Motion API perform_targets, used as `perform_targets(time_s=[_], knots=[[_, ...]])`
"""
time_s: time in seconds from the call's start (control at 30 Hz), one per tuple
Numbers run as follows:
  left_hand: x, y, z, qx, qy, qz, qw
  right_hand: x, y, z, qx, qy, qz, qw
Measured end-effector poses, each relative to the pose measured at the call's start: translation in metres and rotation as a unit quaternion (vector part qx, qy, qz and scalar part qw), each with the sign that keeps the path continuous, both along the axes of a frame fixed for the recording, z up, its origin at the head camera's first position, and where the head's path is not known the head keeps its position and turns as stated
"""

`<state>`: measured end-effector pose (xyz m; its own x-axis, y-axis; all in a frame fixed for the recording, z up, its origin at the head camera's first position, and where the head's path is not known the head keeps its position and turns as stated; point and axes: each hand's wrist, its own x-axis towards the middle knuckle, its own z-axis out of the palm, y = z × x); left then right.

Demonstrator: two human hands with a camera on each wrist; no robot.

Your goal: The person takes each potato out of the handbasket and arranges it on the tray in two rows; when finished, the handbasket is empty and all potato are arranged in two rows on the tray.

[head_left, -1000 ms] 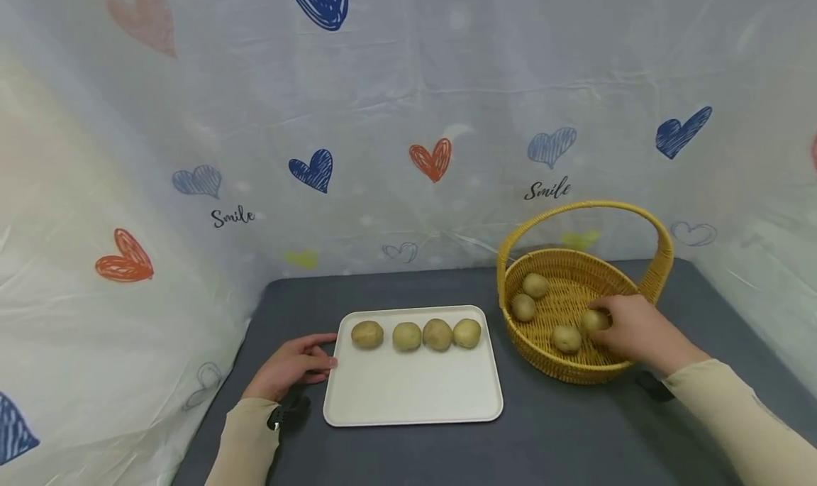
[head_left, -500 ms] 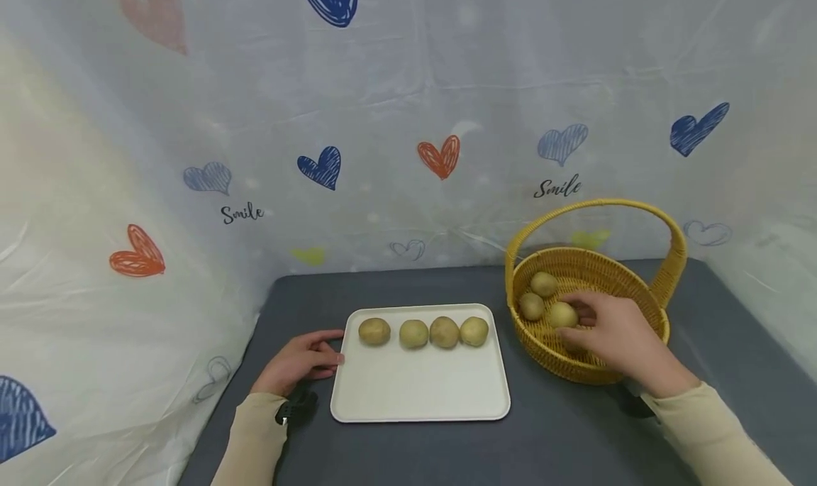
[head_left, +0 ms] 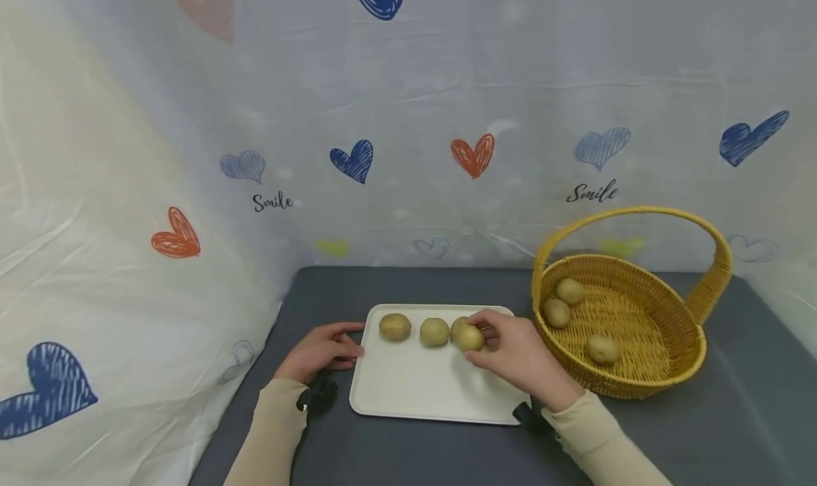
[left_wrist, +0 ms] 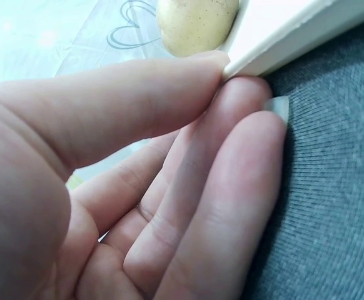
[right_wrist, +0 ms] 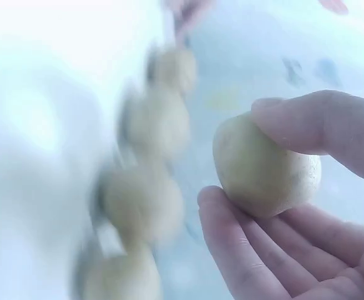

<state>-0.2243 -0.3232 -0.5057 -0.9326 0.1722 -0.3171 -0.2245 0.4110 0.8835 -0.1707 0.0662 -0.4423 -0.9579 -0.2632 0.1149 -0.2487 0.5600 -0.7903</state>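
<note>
Potatoes point(head_left: 603, 349): basket point(head_left: 632, 326) holds three, tray point(head_left: 415, 390) apparently four; right hand point(head_left: 522, 355) pinches another point(head_left: 470, 339), left hand point(head_left: 321, 351) the tray.

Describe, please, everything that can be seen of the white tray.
The white tray is a smooth, plastic-looking rounded rectangle with a low raised rim. It lies flat on the dark table, left of the wicker basket. Four potatoes rest along its far side; the left hand holds its left rim.

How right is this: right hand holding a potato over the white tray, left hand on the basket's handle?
Not quite: the left hand holds the tray's edge, as the left wrist view shows. The right hand does hold a potato over the tray.
</note>
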Motion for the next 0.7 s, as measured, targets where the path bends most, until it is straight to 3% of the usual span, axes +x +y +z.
perform_targets(time_s=[0.17, 0.4, 0.7], knots=[[-0.002, 0.002, 0.002, 0.009, 0.001, -0.006, 0.9999, -0.009, -0.051, -0.02, -0.019, -0.012, 0.038, 0.999], [-0.002, -0.002, -0.003, 0.008, 0.003, -0.006, 0.9999, -0.015, -0.103, -0.035, -0.029, -0.009, 0.076, 0.9967], [-0.003, -0.001, -0.002, 0.007, -0.002, -0.005, 1.0, -0.016, -0.135, -0.057, -0.009, -0.009, 0.108, 0.9941]])
